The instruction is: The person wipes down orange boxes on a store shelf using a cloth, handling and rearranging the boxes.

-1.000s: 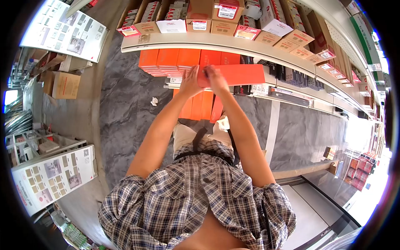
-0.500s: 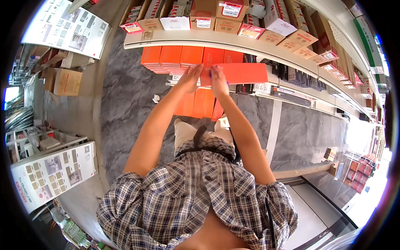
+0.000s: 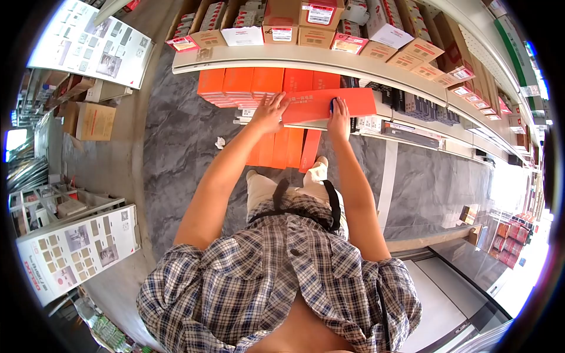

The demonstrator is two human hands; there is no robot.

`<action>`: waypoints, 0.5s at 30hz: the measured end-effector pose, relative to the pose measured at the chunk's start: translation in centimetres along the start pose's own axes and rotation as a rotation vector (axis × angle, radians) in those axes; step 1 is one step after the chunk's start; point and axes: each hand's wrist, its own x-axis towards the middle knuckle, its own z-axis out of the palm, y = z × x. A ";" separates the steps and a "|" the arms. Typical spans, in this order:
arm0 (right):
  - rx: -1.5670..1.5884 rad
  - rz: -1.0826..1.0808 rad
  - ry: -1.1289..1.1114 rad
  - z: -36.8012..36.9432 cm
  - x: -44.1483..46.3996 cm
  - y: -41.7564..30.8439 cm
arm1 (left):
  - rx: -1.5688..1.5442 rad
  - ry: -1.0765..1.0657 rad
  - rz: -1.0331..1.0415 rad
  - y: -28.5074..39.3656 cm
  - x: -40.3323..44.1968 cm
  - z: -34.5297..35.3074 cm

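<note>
A long orange box (image 3: 312, 101) with pale printing lies level in front of me at the lower shelf. My left hand (image 3: 269, 114) grips its left end, with fingers over the edge. On the right part of the lid my right hand (image 3: 338, 120) pinches something small and dark blue (image 3: 332, 106), pressed to the surface; its kind is mostly hidden by the fingers. Behind the box are stacks of similar orange boxes (image 3: 238, 82). More orange boxes (image 3: 279, 148) stand low down by my feet.
Above the box runs a shelf edge (image 3: 259, 57) loaded with open cartons (image 3: 279, 34). Dark packages (image 3: 418, 107) fill the lower shelf to the right. A crumpled white scrap (image 3: 220, 143) is on the grey floor. Display boards (image 3: 82, 247) stand at left.
My right hand has slid rightward along the lid with the blue thing, uncovering the printing. My left hand stays at the left end. The box has shifted very little.
</note>
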 end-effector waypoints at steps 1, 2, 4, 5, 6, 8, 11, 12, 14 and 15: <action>0.038 -0.011 -0.009 -0.1 0.5 0.8 | 0.038 -0.045 -0.010 0.4 0.2 -0.3; 0.075 -0.020 -0.016 0.0 0.8 1.3 | 0.039 -0.044 -0.005 0.9 0.5 -0.6; 0.041 -0.014 -0.013 0.4 1.0 1.2 | 0.116 -0.153 -0.082 2.4 1.5 -1.3; 0.008 -0.013 -0.015 0.6 1.2 1.0 | 0.117 -0.149 -0.077 3.0 2.1 -1.1; -0.007 0.001 -0.037 0.6 1.2 0.9 | 0.119 -0.140 -0.093 3.7 2.6 -0.8; 0.006 0.015 -0.041 0.6 1.3 0.7 | 0.135 -0.127 -0.093 4.8 4.0 -0.1; 0.048 0.035 -0.036 0.7 1.3 0.9 | 0.151 -0.093 -0.154 6.0 6.6 1.2; 0.039 0.015 -0.048 0.6 1.3 1.1 | 0.101 -0.037 -0.131 6.0 7.2 1.1; 0.011 -0.018 -0.034 0.4 1.1 1.3 | 0.044 -0.018 -0.091 5.8 7.9 1.0; 0.011 -0.022 -0.038 0.1 0.8 1.1 | -0.010 -0.002 -0.063 5.9 7.7 0.3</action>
